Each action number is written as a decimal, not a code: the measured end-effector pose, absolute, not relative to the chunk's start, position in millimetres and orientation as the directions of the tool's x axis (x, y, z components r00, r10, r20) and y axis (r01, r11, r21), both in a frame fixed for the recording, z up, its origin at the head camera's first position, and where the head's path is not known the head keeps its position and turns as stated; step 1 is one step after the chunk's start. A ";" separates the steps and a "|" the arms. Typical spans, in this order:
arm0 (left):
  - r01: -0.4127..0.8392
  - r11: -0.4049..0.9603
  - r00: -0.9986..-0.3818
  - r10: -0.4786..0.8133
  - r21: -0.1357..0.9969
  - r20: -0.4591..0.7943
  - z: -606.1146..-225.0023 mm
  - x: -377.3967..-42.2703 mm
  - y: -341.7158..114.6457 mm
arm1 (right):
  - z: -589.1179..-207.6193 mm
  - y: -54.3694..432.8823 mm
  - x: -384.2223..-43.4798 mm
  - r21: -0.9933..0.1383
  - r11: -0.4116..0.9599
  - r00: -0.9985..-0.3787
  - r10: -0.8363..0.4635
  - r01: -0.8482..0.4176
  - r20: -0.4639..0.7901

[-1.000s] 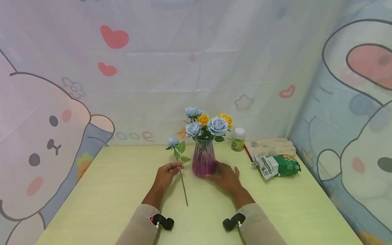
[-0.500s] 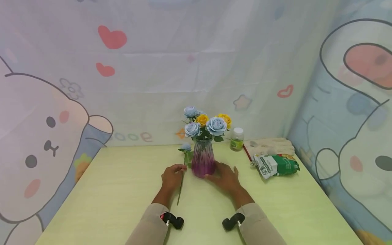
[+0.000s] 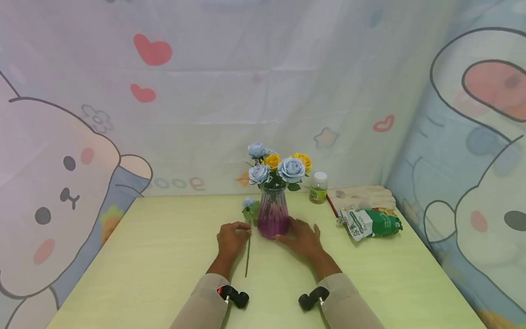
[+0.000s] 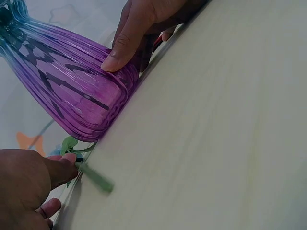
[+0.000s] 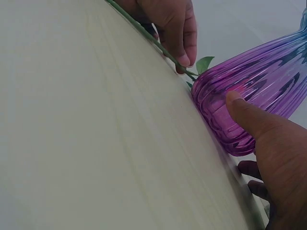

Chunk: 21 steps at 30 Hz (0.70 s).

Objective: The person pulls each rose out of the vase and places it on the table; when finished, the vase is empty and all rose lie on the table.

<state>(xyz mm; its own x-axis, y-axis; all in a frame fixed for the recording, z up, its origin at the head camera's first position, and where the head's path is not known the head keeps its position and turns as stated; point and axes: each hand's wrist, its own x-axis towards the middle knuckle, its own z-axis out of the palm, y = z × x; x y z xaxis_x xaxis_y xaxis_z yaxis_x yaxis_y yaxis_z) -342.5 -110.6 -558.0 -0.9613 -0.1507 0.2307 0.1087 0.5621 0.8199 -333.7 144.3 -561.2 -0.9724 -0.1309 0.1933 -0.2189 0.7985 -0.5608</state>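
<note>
A glass vase (image 3: 273,212), purple at its base and paler above, stands upright with several blue and yellow roses (image 3: 292,170) in it. My right hand (image 3: 304,240) holds the vase low on its right side; in the right wrist view the thumb (image 5: 247,112) lies on the purple glass (image 5: 225,110). To the left of the vase, my left hand (image 3: 233,240) pinches a single blue rose (image 3: 248,202) by its thin green stem (image 5: 144,31). The bloom and leaves are close beside the vase, and the stem's lower end points toward me.
A small white-capped jar (image 3: 318,188) stands behind the vase to the right. Farther right lie a pale glove (image 3: 365,197), a thin red stick (image 3: 332,205) and a green and white packet (image 3: 371,222). A printed curtain (image 3: 230,105) hangs behind the table (image 3: 164,256).
My left hand has moved right with the blue rose, bringing its bloom and leaves lower and close beside the vase. The right hand and the vase have stayed in place.
</note>
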 end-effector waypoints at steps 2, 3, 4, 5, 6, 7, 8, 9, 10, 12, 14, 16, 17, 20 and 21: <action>0.123 0.571 -0.961 -0.137 0.812 0.242 -559.3 -343.0 -111.0 | -561.6 144.5 -333.6 -0.564 0.797 -0.973 -0.132 -0.217 0.187; 0.129 0.569 -0.960 -0.133 0.812 0.245 -559.9 -343.1 -111.3 | -561.9 144.7 -333.6 -0.564 0.796 -0.973 -0.132 -0.219 0.191; 0.132 0.564 -0.960 -0.131 0.815 0.246 -560.4 -343.0 -111.5 | -562.3 144.7 -333.5 -0.565 0.795 -0.972 -0.132 -0.221 0.194; 0.142 0.563 -0.959 -0.125 0.814 0.254 -560.8 -342.9 -111.7 | -562.4 144.6 -333.2 -0.565 0.795 -0.972 -0.132 -0.222 0.195; 0.146 0.555 -0.958 -0.128 0.819 0.257 -560.9 -342.7 -111.9 | -562.7 144.5 -333.0 -0.565 0.794 -0.971 -0.132 -0.223 0.198; 0.156 0.550 -0.954 -0.131 0.821 0.269 -560.9 -342.4 -111.9 | -562.8 144.5 -332.5 -0.568 0.792 -0.971 -0.132 -0.223 0.198; 0.167 0.541 -0.950 -0.137 0.824 0.282 -560.7 -342.0 -111.8 | -562.8 144.4 -331.9 -0.569 0.792 -0.971 -0.132 -0.224 0.197; 0.185 0.531 -0.942 -0.144 0.827 0.303 -559.7 -341.3 -111.6 | -562.8 144.3 -331.6 -0.571 0.790 -0.971 -0.132 -0.223 0.197; 0.210 0.527 -0.930 -0.153 0.823 0.335 -558.4 -340.5 -111.0 | -562.7 144.1 -331.2 -0.574 0.789 -0.972 -0.133 -0.221 0.192; 0.282 0.518 -0.890 -0.173 0.808 0.421 -553.6 -338.2 -108.9 | -562.2 143.8 -330.7 -0.577 0.787 -0.973 -0.134 -0.219 0.187; 0.375 0.520 -0.826 -0.190 0.768 0.531 -546.4 -334.7 -104.9 | -561.8 143.6 -330.3 -0.579 0.785 -0.973 -0.136 -0.220 0.186; 0.469 0.536 -0.745 -0.188 0.702 0.640 -537.3 -329.7 -98.2 | -561.2 143.8 -330.1 -0.579 0.785 -0.973 -0.136 -0.221 0.186; 0.513 0.549 -0.701 -0.177 0.661 0.691 -532.8 -327.6 -94.1 | -560.9 143.9 -330.1 -0.579 0.785 -0.973 -0.136 -0.221 0.187; 0.600 0.585 -0.590 -0.137 0.545 0.796 -519.1 -319.9 -78.8 | -560.6 144.2 -330.9 -0.581 0.783 -0.973 -0.134 -0.221 0.188; 0.618 0.590 -0.564 -0.128 0.520 0.816 -514.8 -317.2 -73.4 | -560.8 144.3 -331.4 -0.582 0.783 -0.973 -0.133 -0.219 0.187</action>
<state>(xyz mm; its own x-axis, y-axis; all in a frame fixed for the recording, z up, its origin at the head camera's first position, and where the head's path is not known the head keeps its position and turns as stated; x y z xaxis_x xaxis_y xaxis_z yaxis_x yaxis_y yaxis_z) -317.2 -73.4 -514.8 -0.5641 -0.1277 0.8157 0.6177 0.5903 0.5196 -331.4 144.3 -560.8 -0.9732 -0.1334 0.1871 -0.2192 0.7831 -0.5820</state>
